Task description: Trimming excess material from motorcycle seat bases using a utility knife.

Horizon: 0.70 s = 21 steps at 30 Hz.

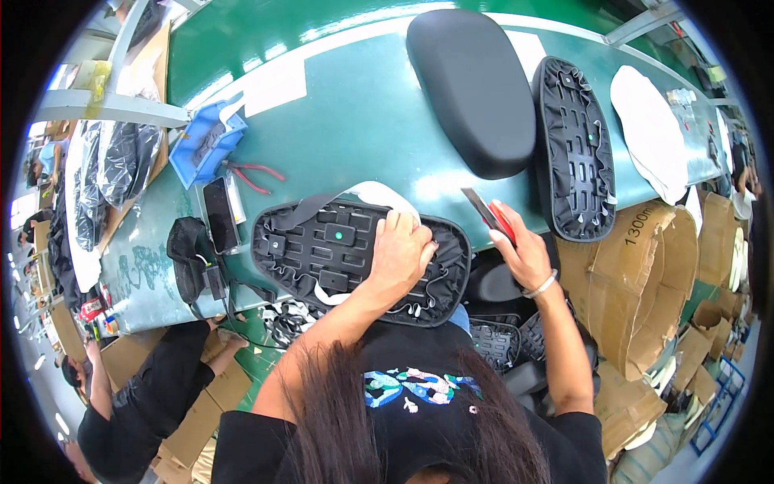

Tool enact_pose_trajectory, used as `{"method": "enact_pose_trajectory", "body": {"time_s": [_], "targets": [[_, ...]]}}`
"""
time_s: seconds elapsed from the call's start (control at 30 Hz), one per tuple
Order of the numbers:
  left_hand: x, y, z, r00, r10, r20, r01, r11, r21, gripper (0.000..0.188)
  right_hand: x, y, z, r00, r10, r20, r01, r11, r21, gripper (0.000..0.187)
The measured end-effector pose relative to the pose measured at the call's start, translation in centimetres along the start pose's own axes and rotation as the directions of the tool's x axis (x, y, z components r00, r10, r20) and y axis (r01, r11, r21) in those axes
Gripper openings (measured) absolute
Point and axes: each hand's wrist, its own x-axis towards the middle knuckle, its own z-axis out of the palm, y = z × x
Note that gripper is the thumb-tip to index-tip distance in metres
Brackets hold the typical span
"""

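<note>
A padded seat [339, 234] lies underside up at the table's near edge, its black plastic base ringed by gathered black cover fabric. My left hand [399, 252] presses on the right half of the base with its fingers curled together at a white fabric strip [385, 196]; what lies under the fingertips is partly hidden. A loose black strap [309, 211] crosses the seat's far left edge. To the right of the seat, my right hand [524, 254] is closed round a red utility knife [498, 219], its blade pointing up and to the left, apart from the seat.
Beyond my right hand stand a smooth black seat [476, 93] and another upturned seat [576, 149]. On the left are a blue bin [208, 145], red-handled pliers [256, 177], a phone [220, 214] and a black pouch [189, 258]. A cardboard box [637, 278] sits right; another person [153, 395] is lower left.
</note>
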Motion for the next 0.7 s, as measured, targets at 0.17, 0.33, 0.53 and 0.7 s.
{"method": "enact_pose_trajectory", "body": {"time_s": [0.17,0.33,0.53,0.7], "targets": [[1.7,-0.1,-1.6,0.999,-0.051,0.008,0.05,0.995,0.092,0.031,0.0,-0.1,-3.4,0.954,-0.112,0.277,0.193,0.939,-0.283,0.048],[2.8,-1.8,-2.5,0.993,0.018,0.115,-0.024,0.998,0.055,0.031,2.5,-1.6,-4.2,0.94,-0.142,0.311,0.212,0.956,-0.202,0.043],[2.6,-2.2,-2.4,0.978,0.002,0.21,0.028,0.99,-0.14,0.024,6.2,-3.0,-4.2,0.836,-0.154,0.527,0.347,0.892,-0.289,0.045],[3.5,-3.2,-2.6,0.961,0.059,0.271,0.035,0.943,-0.33,0.03,7.9,-3.6,-2.5,0.695,-0.232,0.68,0.591,0.724,-0.357,0.047]]}}
